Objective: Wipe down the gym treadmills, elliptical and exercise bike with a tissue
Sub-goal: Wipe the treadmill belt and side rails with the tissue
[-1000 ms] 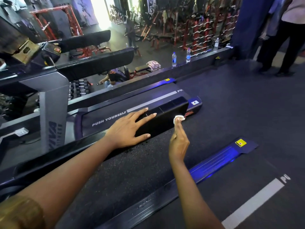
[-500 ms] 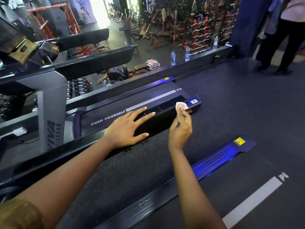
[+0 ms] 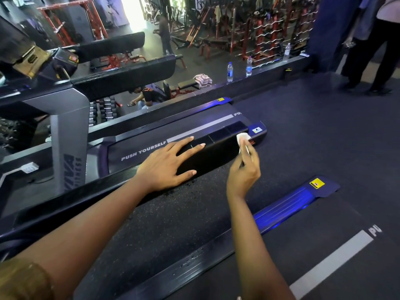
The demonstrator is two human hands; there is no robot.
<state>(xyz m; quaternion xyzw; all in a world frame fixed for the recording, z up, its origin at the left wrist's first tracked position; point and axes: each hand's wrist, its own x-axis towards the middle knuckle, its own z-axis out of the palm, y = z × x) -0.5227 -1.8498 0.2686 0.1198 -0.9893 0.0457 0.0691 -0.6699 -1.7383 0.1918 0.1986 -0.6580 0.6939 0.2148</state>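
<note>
A dark treadmill with "PUSH YOURSELF" on its belt lies ahead, its grey upright at the left. My left hand rests flat, fingers spread, on the black side rail of the deck. My right hand pinches a small white tissue and presses it on the rail's far end, beside the blue rear end cap. A second treadmill with a blue-lit rail lies at the lower right.
Speckled rubber floor runs between the two treadmills. A low ledge behind carries two water bottles and a folded cloth. Past it is the lower gym floor with red racks. A person in dark trousers stands at the top right.
My right hand has slid the tissue along the side rail, away from me, up to the rear end cap. My left hand has stayed flat on the rail.
</note>
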